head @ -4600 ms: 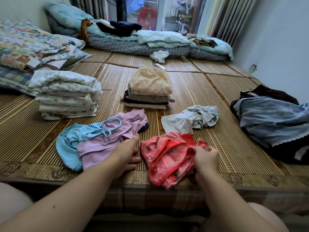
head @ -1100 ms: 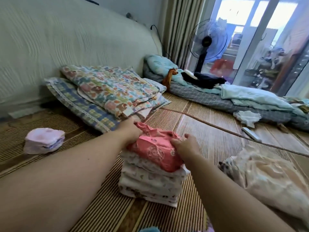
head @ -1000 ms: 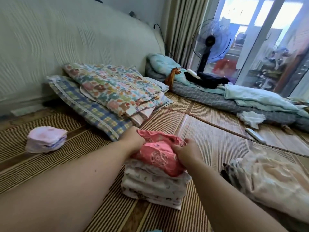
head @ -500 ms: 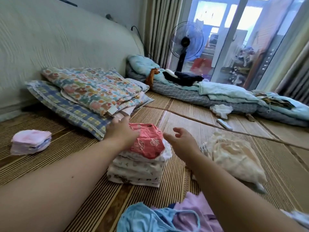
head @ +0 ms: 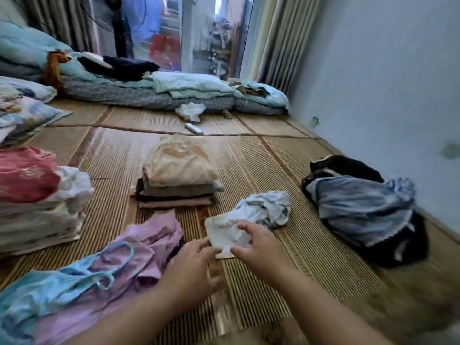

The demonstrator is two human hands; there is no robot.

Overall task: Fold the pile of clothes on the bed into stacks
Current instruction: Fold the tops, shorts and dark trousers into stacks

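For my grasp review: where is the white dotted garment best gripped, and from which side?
Likely the near edge of the white dotted garment, coming from the person's side: it lies flat with that edge free, while its far end meets the crumpled grey garment.

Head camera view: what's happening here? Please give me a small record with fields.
hands: left hand touches, right hand pinches the small white dotted cloth on the woven straw mat
left stack: folded pale printed clothes, pink-red garment on top
middle stack: cream garment on top
unfolded: lilac top, light blue strappy top, crumpled grey-white garment
far right: blue and black clothes heap
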